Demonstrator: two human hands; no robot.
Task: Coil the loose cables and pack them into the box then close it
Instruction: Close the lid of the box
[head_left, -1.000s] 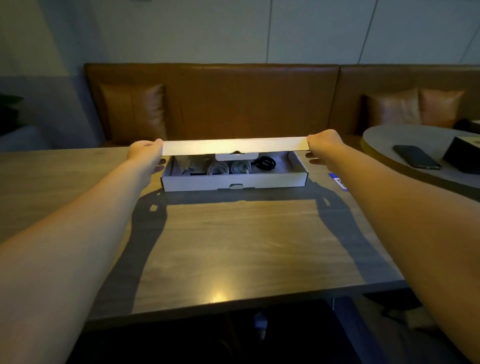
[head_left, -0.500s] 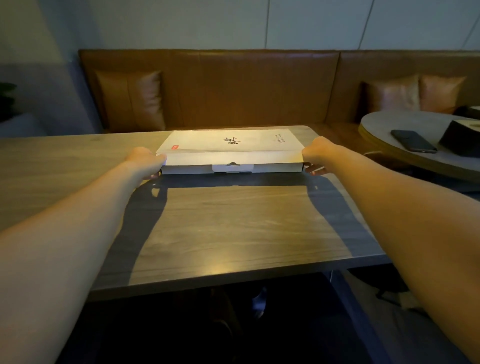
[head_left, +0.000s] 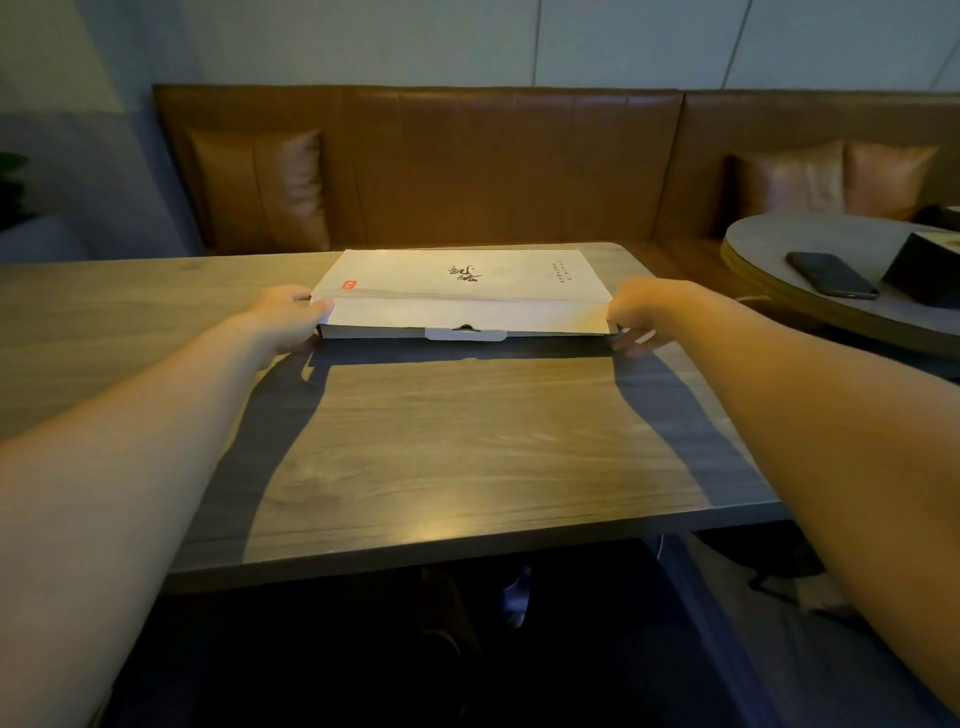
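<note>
Looking down, head view: a white flat box (head_left: 457, 291) lies on the far half of a wooden table (head_left: 467, 457), with both bare forearms stretched to its two ends.
Hidden: the cables are out of sight under the lowered lid; nothing of the box's inside shows.
Hard to make out: the dark print at the lid's middle and the fine lines near its right end are too small to read; the underside of the table is nearly black.
Cut off: both arms leave the picture at the bottom corners.
Change from one second ago: the lid stood raised then, with coiled cables visible inside; now it is folded down over the tray.
Change from half a second ago: little differs; the hands sit at the same two ends.
Box look: white lid with a small red mark near its left corner, front flap hanging over the front wall, a centre tab at the lower edge; a thin slit of tray shows beneath the flap.
Left hand (head_left: 285, 325): curled round the left front corner, thumb on the flap, grasping the box.
Right hand (head_left: 636, 317): fingers bent at the right front corner, pinching the flap's end.
Beside: a dark phone (head_left: 831, 274) lies on a round table (head_left: 779, 249) to the right, with a brown bench (head_left: 467, 166) behind.
</note>
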